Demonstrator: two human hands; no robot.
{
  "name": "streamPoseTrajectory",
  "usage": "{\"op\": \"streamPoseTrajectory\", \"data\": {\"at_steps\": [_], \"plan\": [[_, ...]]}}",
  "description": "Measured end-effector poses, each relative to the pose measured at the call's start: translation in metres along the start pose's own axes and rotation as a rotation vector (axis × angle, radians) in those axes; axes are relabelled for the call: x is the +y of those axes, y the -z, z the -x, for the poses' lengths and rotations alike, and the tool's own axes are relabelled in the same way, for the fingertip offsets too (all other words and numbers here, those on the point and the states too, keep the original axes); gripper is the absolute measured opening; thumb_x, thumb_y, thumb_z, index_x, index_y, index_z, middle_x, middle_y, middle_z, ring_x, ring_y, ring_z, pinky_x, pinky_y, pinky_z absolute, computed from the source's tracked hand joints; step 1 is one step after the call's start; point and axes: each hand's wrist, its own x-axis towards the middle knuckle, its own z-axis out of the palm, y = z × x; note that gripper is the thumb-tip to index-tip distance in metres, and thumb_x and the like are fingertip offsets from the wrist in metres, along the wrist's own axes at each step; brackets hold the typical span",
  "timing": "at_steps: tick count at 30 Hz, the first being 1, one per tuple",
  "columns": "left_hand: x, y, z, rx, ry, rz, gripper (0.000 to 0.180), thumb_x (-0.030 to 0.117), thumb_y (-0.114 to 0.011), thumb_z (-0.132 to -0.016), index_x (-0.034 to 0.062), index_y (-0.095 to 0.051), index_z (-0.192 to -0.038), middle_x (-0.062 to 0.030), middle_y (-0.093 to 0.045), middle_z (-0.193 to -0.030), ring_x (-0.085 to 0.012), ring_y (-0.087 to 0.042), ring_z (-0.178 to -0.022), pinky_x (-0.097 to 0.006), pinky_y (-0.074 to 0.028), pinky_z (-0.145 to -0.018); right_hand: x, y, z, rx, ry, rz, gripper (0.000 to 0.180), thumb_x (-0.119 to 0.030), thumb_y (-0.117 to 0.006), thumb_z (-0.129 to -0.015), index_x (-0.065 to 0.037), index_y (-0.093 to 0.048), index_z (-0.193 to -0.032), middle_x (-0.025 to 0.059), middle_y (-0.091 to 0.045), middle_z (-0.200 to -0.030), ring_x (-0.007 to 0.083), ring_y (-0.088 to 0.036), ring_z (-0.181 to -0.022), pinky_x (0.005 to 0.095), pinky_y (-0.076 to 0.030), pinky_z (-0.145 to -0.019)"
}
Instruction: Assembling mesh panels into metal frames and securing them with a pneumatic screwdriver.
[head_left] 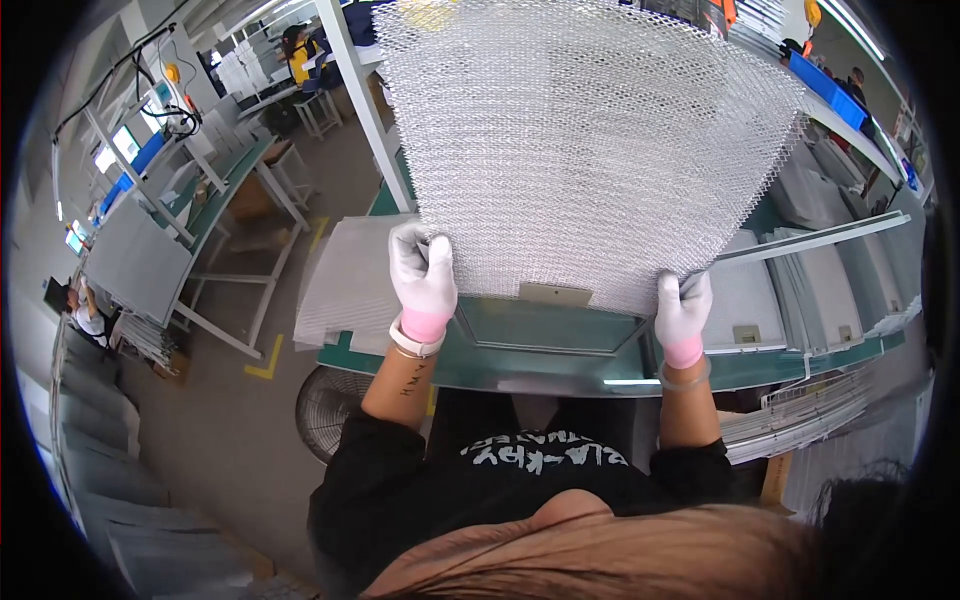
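Note:
A large silvery expanded-metal mesh sheet (590, 150) is raised upright and tilted in front of me, above the green-topped workbench (500, 372). My left hand (425, 275), in a white glove with a pink cuff, pinches its lower left corner. Its lower right corner is between the thumb and fingers of my right hand (684, 308), gloved the same way. Under the sheet's lower edge lies a thin metal frame (545, 348), partly covered by the mesh. A small beige rectangular plate (555, 294) shows at that edge; I cannot tell what it is fixed to.
Stacked mesh sheets (345, 280) overhang the bench's left end. Pale panels (750, 300) lie on the right, below a metal rail (810, 240). A floor fan (325, 410) stands at the lower left. Other people work at distant benches, one in yellow (300, 65).

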Motion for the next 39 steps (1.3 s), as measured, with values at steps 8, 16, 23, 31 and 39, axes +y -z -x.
{"op": "streamPoseTrajectory", "data": {"at_steps": [8,16,23,31,39], "plan": [[-0.006,0.022,0.004,-0.207,0.336,0.153,0.038,0.005,-0.053,-0.095,-0.0011,-0.043,-0.130,-0.0054,-0.057,-0.118,-0.0093,-0.053,-0.102,-0.026,-0.044,-0.089,-0.010,-0.007,-0.006,0.021,-0.008,-0.101,0.009,-0.001,-0.059,-0.086,0.001,-0.055,-0.094,0.0011,-0.052,-0.078,0.0095,-0.044,-0.068,0.0245,-0.040,-0.064],[-0.037,0.028,0.035,-0.167,0.262,0.131,0.046,0.004,-0.046,-0.095,-0.0047,-0.036,-0.139,-0.0104,-0.050,-0.129,-0.0161,-0.049,-0.116,-0.030,-0.039,-0.099,0.004,-0.004,0.005,-0.095,-0.023,-0.079,0.025,-0.001,-0.054,-0.089,0.005,-0.055,-0.113,0.0095,-0.062,-0.105,0.0152,-0.057,-0.097,0.0293,-0.044,-0.089],[-0.070,0.051,0.078,-0.391,0.241,-0.251,0.045,0.003,-0.046,-0.092,-0.0051,-0.040,-0.136,-0.0148,-0.050,-0.127,-0.0251,-0.049,-0.117,-0.033,-0.036,-0.103,0.040,-0.002,0.041,-0.160,-0.102,-0.035,0.024,-0.003,-0.054,-0.087,0.004,-0.058,-0.110,0.0104,-0.064,-0.102,0.0170,-0.060,-0.092,0.0309,-0.046,-0.085],[0.000,0.040,-0.007,-0.477,0.360,0.224,0.036,-0.001,-0.052,-0.090,-0.0019,-0.053,-0.125,-0.0050,-0.060,-0.116,-0.0110,-0.056,-0.095,-0.027,-0.046,-0.082,-0.021,0.011,-0.026,-0.165,-0.213,-0.363,0.009,-0.003,-0.058,-0.086,0.003,-0.064,-0.089,0.0029,-0.065,-0.087,0.0044,-0.055,-0.075,0.0233,-0.043,-0.063],[-0.004,0.009,0.000,-0.195,0.275,0.098,0.037,0.001,-0.058,-0.090,-0.0024,-0.051,-0.126,-0.0033,-0.061,-0.112,-0.0062,-0.055,-0.093,-0.022,-0.044,-0.080,-0.029,-0.010,-0.024,0.083,-0.116,0.059,0.008,-0.007,-0.060,-0.090,0.000,-0.059,-0.086,-0.0018,-0.056,-0.075,0.0040,-0.044,-0.066,0.0213,-0.037,-0.059]]}}
